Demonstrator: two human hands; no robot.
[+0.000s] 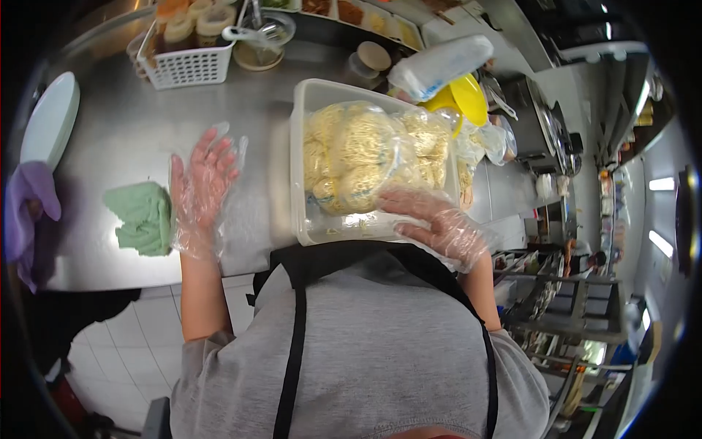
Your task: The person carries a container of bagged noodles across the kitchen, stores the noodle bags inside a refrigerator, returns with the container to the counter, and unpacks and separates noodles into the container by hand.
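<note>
A white plastic tub (pixel 297 154) stands on the steel counter in front of me. Inside it are clear plastic bags of pale yellow noodles (pixel 362 150), bundled in rounded portions. My right hand (pixel 435 223), in a clear plastic glove, reaches over the tub's near right side. Its fingers are stretched out and rest at the lower edge of the noodle bag. To the left of the tub, my left hand (pixel 205 179) is raised palm up in a loose clear glove, fingers spread, holding nothing. Beside that wrist lies a folded green cloth (pixel 140 217).
A white basket (pixel 191 68) of lidded containers stands at the back left, near a clear bowl with utensils (pixel 267 33). A white plate (pixel 51 121) and purple cloth (pixel 33 205) are far left. Behind the tub are a plastic-wrapped pack (pixel 442 66) and a yellow item (pixel 468 99).
</note>
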